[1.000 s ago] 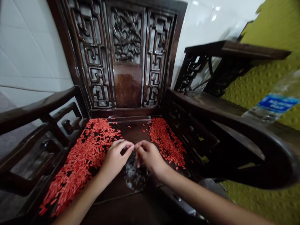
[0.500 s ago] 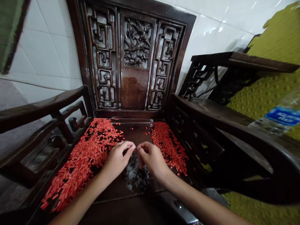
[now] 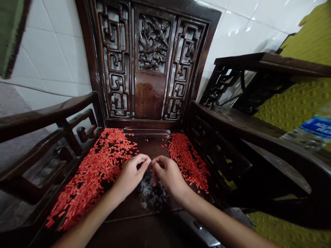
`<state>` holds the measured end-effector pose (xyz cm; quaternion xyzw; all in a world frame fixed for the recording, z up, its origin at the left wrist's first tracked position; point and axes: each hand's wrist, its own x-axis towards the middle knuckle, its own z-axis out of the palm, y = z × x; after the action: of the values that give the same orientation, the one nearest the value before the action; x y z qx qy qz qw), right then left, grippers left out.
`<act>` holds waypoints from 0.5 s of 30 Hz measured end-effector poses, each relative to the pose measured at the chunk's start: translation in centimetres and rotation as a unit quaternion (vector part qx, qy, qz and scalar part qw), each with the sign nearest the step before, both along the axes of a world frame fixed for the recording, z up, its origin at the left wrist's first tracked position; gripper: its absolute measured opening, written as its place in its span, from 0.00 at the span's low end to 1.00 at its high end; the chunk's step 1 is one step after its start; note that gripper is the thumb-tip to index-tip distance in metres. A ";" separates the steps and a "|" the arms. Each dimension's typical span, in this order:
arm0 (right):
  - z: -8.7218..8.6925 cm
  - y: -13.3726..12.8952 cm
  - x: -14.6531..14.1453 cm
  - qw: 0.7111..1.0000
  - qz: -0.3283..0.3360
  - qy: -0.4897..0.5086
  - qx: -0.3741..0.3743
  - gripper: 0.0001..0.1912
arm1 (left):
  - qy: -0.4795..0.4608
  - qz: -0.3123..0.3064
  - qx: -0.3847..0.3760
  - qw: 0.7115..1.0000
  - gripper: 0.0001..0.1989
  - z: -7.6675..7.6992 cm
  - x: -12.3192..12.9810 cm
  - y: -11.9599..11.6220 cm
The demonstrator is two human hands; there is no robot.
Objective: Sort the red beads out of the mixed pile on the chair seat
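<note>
Just beside the pinched left hand (image 3: 130, 175) and right hand (image 3: 168, 174), tiny orange-red pellets (image 3: 98, 168) lie heaped.

Nothing legible, only blurred white lettering on the blue label (image 3: 318, 126) of a plastic water bottle (image 3: 297, 141), cut off right of the carved wooden armchair (image 3: 150, 100).

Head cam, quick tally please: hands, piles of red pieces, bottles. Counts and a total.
Hands: 2 (left hand, right hand)
Piles of red pieces: 2 (left pile, right pile)
Plastic bottles: 1 (clear plastic bottle)
Total: 5
Single red pieces are too many to count.
</note>
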<state>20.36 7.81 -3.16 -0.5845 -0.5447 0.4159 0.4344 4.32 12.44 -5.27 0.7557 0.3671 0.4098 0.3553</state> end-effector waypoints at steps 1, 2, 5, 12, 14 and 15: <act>-0.1 0.0 0.0 1.000 -0.001 -0.002 0.000 0.09 | 0.012 0.003 0.012 1.000 0.10 -0.1 0.0 0.1; -0.2 -0.1 0.1 1.000 -0.004 -0.005 0.002 0.09 | 0.030 0.009 0.028 0.999 0.10 -0.1 -0.1 0.3; -0.5 -0.2 0.3 1.000 -0.010 -0.018 0.001 0.08 | 0.102 0.063 0.105 0.987 0.09 0.0 -0.6 1.1; -1.2 -0.9 0.6 0.999 -0.020 -0.028 -0.027 0.08 | 0.362 0.215 0.182 0.889 0.18 -1.0 -4.3 3.9; -1.3 -1.0 0.6 0.999 -0.016 -0.022 -0.035 0.09 | 0.418 0.213 0.155 0.869 0.18 -1.3 -5.1 4.3; -1.3 -1.1 0.5 0.999 -0.014 -0.022 -0.036 0.09 | 0.436 0.209 0.140 0.864 0.17 -1.3 -5.3 4.4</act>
<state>20.90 6.72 -4.47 -0.6160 -0.5306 0.4164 0.4069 -0.97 16.84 -6.55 0.8047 0.5726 0.1503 -0.0450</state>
